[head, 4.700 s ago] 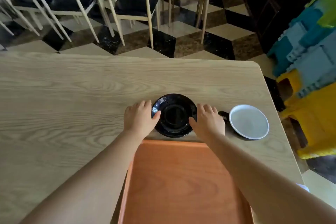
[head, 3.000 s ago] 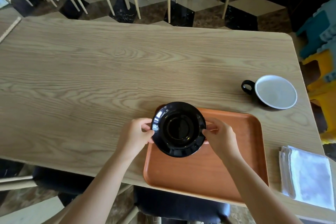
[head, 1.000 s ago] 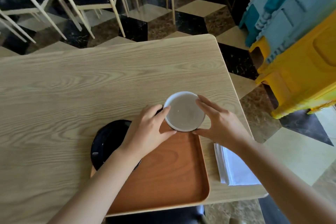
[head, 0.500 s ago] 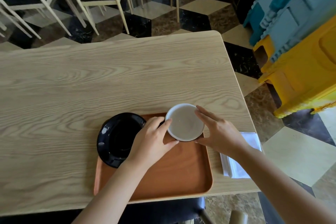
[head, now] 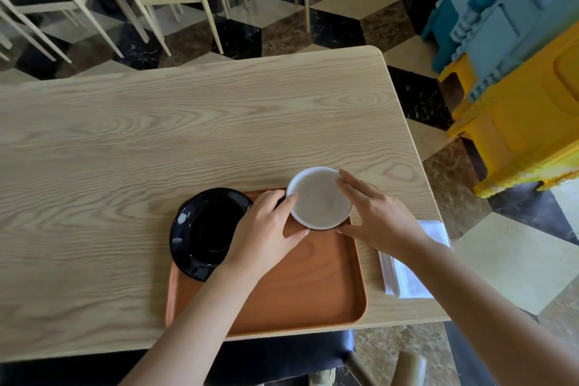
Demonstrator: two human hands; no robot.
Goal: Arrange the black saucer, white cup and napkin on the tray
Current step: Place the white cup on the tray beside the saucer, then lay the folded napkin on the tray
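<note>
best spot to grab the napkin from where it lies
Take the napkin by its near right corner, coming from the right hand side. It lies flat on the table beside the tray, its stacked fold edges facing the tray, so pinch all layers together.

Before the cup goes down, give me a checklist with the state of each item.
1. Both hands on the cup: ok, left hand and right hand flank it.
2. Cup over the tray: ok, at its far right corner.
3. Saucer fully inside the tray: not ok, it overhangs the left edge.
4. Cup resting or lifted: cannot tell.
5. Napkin on the tray: not ok, it lies on the table.
</note>
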